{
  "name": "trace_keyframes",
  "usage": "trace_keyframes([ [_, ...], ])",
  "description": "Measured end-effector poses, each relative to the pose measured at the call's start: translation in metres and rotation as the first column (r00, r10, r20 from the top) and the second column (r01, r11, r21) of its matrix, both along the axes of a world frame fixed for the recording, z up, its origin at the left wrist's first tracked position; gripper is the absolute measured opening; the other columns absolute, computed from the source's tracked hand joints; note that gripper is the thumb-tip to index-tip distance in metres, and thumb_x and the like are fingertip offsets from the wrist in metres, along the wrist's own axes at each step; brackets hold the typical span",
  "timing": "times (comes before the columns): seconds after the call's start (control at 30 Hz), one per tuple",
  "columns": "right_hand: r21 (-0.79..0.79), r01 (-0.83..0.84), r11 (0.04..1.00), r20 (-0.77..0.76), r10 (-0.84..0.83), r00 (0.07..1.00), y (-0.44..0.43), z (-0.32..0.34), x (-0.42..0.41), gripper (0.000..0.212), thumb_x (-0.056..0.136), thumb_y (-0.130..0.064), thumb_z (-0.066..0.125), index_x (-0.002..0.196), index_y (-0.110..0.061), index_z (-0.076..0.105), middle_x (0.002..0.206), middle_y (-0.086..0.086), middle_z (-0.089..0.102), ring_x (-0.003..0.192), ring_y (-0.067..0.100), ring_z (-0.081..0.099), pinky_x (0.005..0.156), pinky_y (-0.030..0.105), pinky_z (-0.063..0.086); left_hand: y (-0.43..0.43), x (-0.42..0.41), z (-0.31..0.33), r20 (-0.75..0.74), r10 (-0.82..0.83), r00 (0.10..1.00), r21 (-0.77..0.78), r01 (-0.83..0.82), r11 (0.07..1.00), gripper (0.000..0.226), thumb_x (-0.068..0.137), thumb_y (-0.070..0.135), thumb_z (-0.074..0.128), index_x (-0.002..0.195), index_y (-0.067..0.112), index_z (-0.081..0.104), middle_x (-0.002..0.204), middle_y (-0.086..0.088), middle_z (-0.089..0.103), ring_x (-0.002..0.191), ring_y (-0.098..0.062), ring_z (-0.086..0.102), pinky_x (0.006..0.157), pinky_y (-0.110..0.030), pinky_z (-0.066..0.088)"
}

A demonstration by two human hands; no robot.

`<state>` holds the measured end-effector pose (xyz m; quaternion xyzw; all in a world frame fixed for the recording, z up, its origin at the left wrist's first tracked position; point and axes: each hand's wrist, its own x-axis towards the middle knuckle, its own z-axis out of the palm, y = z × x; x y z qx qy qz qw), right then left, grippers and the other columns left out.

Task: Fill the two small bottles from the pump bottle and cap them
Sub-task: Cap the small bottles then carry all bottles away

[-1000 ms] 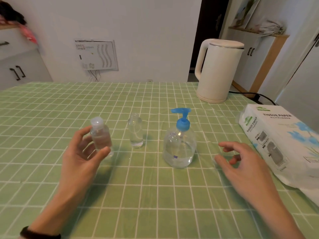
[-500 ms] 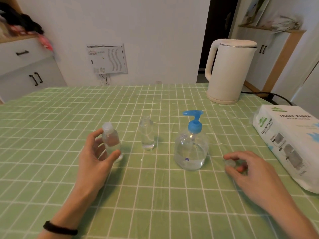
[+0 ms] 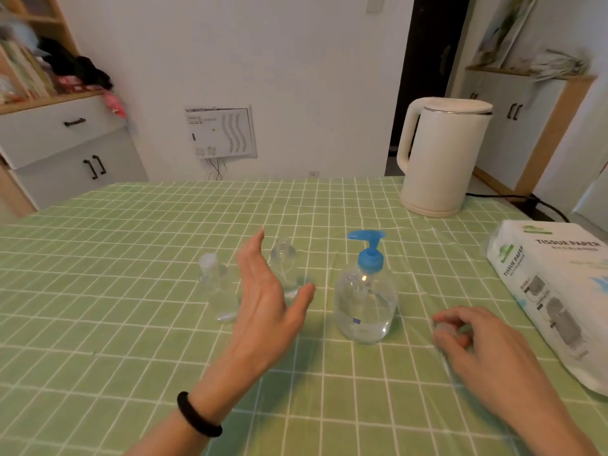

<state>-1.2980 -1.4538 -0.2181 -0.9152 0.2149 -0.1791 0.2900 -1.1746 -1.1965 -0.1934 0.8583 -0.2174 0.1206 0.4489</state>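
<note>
A clear pump bottle (image 3: 364,304) with a blue pump head stands mid-table, partly filled with clear liquid. To its left stands a small clear bottle (image 3: 218,289) with a white cap on. A second small bottle (image 3: 285,268), without a cap, stands between them, partly hidden behind my left hand (image 3: 266,291). That hand hovers with straight, spread fingers between the two small bottles and holds nothing. My right hand (image 3: 473,343) is low over the cloth right of the pump bottle, pinching a small clear cap (image 3: 444,329) in its fingertips.
A cream electric kettle (image 3: 441,156) stands at the back right with its cord trailing off the table. A tissue paper pack (image 3: 559,291) lies at the right edge. A green checked cloth (image 3: 131,324) covers the table.
My left hand has let go of the capped small bottle and moved right with fingers spread. My right hand reached down and picked up the small cap. The camera tilted up.
</note>
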Motion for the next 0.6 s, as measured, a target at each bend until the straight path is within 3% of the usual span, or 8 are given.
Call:
trace_keyframes([
  [0.1, 0.012, 0.006, 1.000, 0.036, -0.006, 0.999, 0.000, 0.004, 0.001, 0.010, 0.096, -0.028, 0.075, 0.106, -0.030, 0.074, 0.096, -0.019, 0.065, 0.078, -0.001, 0.063, 0.068, 0.026, 0.047, -0.007, 0.012, -0.009, -0.168, -0.004, 0.986, 0.026, 0.008, 1.000, 0.094, 0.102, 0.028, 0.066, 0.162, -0.001, -0.001, 0.170, -0.004, -0.001, 0.160, -0.018, 0.006, 0.126, -0.025, 0.008],
  [0.23, 0.025, -0.013, 1.000, 0.071, 0.011, 0.997, 0.004, 0.009, 0.000, 0.011, 0.097, -0.033, 0.073, 0.108, -0.031, 0.073, 0.100, -0.023, 0.064, 0.078, -0.004, 0.063, 0.072, 0.028, 0.051, -0.010, 0.026, -0.016, -0.256, 0.024, 0.966, 0.013, -0.021, 1.000, 0.066, 0.105, 0.027, 0.062, 0.153, -0.008, 0.034, 0.165, 0.013, 0.006, 0.156, -0.013, 0.019, 0.122, -0.019, 0.016],
  [0.33, 0.036, -0.034, 0.999, 0.093, 0.030, 0.995, 0.007, 0.011, -0.001, 0.013, 0.096, -0.036, 0.072, 0.109, -0.033, 0.072, 0.101, -0.023, 0.064, 0.081, -0.005, 0.063, 0.077, 0.030, 0.053, -0.009, 0.028, -0.019, -0.268, -0.001, 0.963, -0.044, -0.012, 0.999, 0.053, 0.106, 0.015, 0.060, 0.147, 0.010, 0.027, 0.155, -0.003, 0.033, 0.139, -0.021, 0.050, 0.120, -0.037, 0.041],
  [0.4, 0.049, -0.050, 0.998, 0.116, 0.044, 0.992, 0.009, 0.012, -0.002, 0.014, 0.095, -0.037, 0.071, 0.110, -0.033, 0.072, 0.101, -0.023, 0.065, 0.081, -0.004, 0.063, 0.075, 0.027, 0.053, -0.008, 0.028, -0.021, -0.257, 0.007, 0.966, -0.089, -0.031, 0.996, 0.052, 0.107, 0.008, 0.056, 0.142, 0.023, 0.021, 0.131, -0.001, 0.059, 0.116, -0.011, 0.065, 0.108, -0.039, 0.053],
  [0.47, 0.072, -0.061, 0.995, 0.136, 0.051, 0.989, 0.010, 0.013, -0.002, 0.016, 0.095, -0.038, 0.071, 0.110, -0.034, 0.072, 0.101, -0.023, 0.065, 0.079, -0.005, 0.064, 0.071, 0.021, 0.050, -0.006, 0.028, -0.022, -0.247, 0.002, 0.969, -0.123, -0.033, 0.992, 0.050, 0.107, 0.004, 0.055, 0.143, 0.020, 0.025, 0.119, 0.004, 0.064, 0.110, -0.007, 0.067, 0.104, -0.044, 0.057],
  [0.6, 0.158, -0.088, 0.984, 0.203, 0.055, 0.978, 0.011, 0.015, -0.003, 0.017, 0.094, -0.038, 0.071, 0.110, -0.035, 0.073, 0.103, -0.023, 0.069, 0.087, -0.009, 0.064, 0.068, 0.018, 0.049, 0.002, 0.021, -0.020, -0.226, -0.072, 0.972, -0.196, 0.027, 0.980, 0.041, 0.104, 0.003, 0.059, 0.137, 0.016, 0.038, 0.118, -0.005, 0.068, 0.108, -0.021, 0.071, 0.100, -0.052, 0.058],
])
